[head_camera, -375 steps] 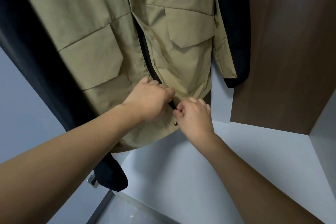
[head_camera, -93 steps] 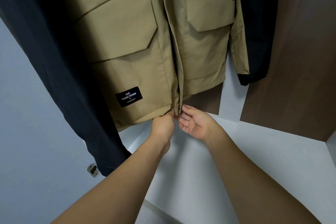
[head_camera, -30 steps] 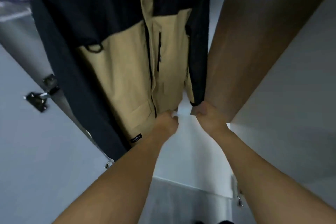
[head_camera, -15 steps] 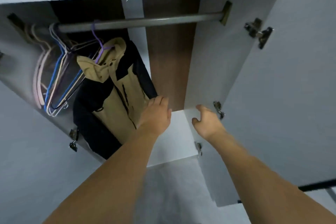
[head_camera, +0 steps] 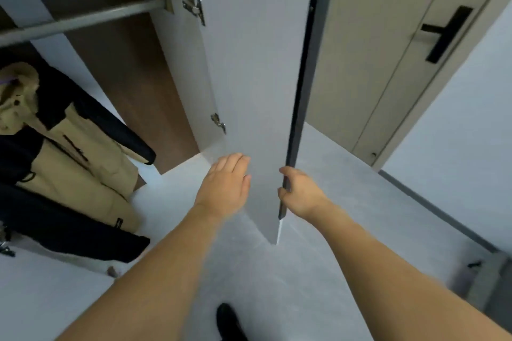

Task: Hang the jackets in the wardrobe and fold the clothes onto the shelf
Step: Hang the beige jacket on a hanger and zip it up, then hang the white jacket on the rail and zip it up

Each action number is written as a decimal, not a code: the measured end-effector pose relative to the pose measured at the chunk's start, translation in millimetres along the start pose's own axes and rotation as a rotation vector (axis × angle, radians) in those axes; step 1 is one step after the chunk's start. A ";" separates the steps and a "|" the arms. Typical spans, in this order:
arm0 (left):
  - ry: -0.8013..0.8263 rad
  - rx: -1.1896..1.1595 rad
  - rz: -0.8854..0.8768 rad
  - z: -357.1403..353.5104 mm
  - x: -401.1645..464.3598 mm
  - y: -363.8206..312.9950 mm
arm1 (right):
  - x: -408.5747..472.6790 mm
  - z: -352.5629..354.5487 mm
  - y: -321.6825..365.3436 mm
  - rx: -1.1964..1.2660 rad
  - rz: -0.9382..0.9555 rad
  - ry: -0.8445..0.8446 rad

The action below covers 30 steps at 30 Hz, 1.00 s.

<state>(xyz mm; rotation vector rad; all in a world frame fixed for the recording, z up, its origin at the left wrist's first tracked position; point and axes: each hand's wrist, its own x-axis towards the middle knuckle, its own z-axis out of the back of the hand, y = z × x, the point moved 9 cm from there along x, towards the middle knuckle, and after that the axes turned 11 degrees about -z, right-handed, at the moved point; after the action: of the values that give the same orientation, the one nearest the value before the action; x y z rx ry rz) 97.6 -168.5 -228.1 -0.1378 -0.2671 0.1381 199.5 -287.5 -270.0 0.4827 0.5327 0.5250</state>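
A khaki and black jacket (head_camera: 69,163) hangs at the left inside the open wardrobe, below the metal rail (head_camera: 83,18). The white wardrobe door (head_camera: 249,77) stands open in the middle of the view. My right hand (head_camera: 300,192) grips the long black handle strip (head_camera: 300,97) on the door's edge near its lower end. My left hand (head_camera: 227,184) lies flat with straight fingers against the inner face of the door. Both hands are away from the jacket.
Two metal hinges (head_camera: 195,8) sit on the door's inner side. A beige room door with a black handle (head_camera: 443,33) is at the upper right. Grey floor lies below, with a dark shoe (head_camera: 228,321) at the bottom edge.
Both hands have left the jacket's hem and moved right to the wardrobe door. My view has swung right, so the jacket now sits at the left edge.
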 end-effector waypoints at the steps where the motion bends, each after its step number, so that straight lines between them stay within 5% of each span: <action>1: 0.004 -0.008 -0.056 -6.6 6.2 -33.5 | -12.7 14.5 -29.7 0.020 -0.032 -0.023; 11: 0.060 -0.180 -0.486 -76.9 105.0 -356.1 | -166.9 190.1 -315.7 0.178 -0.420 -0.423; 30: 0.408 -0.251 -1.047 -259.9 328.5 -824.6 | -295.6 353.6 -740.1 0.652 -0.996 -0.836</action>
<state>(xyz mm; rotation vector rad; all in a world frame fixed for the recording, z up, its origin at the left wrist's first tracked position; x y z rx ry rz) 578.8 -957.4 -266.7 -0.2542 0.0759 -0.9586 437.9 -1125.3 -308.2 0.9017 0.0625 -0.8251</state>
